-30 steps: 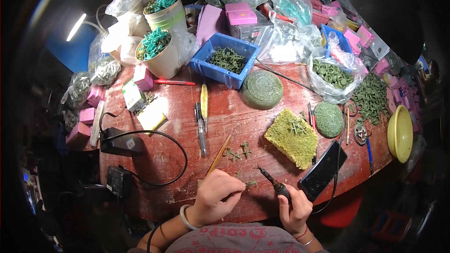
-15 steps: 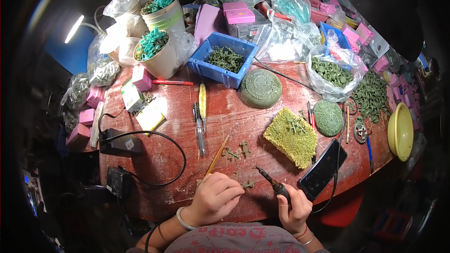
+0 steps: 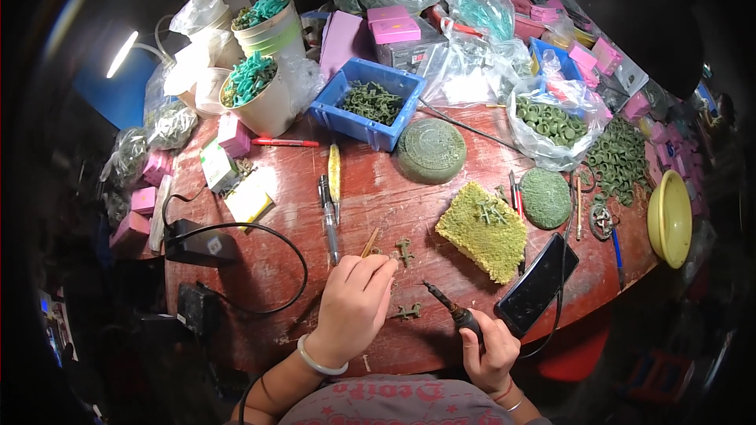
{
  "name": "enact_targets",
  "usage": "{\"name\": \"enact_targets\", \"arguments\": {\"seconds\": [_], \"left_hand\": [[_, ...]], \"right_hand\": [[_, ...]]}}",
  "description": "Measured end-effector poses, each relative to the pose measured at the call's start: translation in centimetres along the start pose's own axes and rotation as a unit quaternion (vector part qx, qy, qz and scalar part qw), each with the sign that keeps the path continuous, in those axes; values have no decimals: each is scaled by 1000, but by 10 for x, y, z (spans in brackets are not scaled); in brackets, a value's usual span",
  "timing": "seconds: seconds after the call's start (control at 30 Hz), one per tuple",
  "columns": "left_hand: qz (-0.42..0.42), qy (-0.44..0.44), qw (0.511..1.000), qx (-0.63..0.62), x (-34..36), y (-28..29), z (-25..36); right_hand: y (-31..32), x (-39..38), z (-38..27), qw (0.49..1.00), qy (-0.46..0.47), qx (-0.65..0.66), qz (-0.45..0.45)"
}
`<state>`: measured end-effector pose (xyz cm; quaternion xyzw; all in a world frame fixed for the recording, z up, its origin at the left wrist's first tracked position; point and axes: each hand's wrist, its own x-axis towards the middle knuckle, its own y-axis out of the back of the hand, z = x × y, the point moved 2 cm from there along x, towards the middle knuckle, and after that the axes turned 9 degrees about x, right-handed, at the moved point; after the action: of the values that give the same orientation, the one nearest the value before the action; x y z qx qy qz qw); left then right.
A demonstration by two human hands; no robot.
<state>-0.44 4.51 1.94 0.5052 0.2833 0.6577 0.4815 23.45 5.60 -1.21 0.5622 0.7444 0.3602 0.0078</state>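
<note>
My right hand (image 3: 492,350) is wrapped round the dark handle of a soldering-iron-like pen tool (image 3: 446,300), its thin tip pointing up and left. My left hand (image 3: 354,303) reaches forward over the table, fingers pressed together; whatever is between them is hidden. A thin wooden stick (image 3: 371,242) shows just beyond its fingers. Close to these fingertips lies a small dark green branched piece (image 3: 405,253). Another green piece (image 3: 408,312) rests on the red table between my hands. More such pieces (image 3: 491,212) sit on a yellow-green rough sponge-like block (image 3: 465,228).
A black phone (image 3: 537,285) and a cable lie right of the tool. Round green pads (image 3: 431,151), a blue bin (image 3: 368,134) of green pieces and a bag of green rings (image 3: 556,130) stand farther back. Pens (image 3: 328,220) and a black adapter (image 3: 201,244) are left.
My left hand has moved forward, away from the near green piece, to the pieces farther up the table. My right hand keeps its hold on the tool, almost still.
</note>
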Motion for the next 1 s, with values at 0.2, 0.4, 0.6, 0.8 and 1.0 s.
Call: {"name": "enact_targets", "arguments": {"seconds": [0.2,0.4,0.6,0.8,1.0], "left_hand": [[-22,-16,999,42,-2,-6,-2],[-50,-24,998,33,-7,-1,-6],[-17,-7,1000,25,-9,9,-6],[-36,-5,999,6,-12,4,0],[-50,4,999,13,-15,4,1]], "right_hand": [[1,-1,1,1000,-2,-9,-6],[0,-2,3,1000,3,-9,0],[0,-2,3,1000,3,-9,3],[-1,-2,3,1000,1,-9,3],[0,-2,4,1000,-2,-10,-1]]}}
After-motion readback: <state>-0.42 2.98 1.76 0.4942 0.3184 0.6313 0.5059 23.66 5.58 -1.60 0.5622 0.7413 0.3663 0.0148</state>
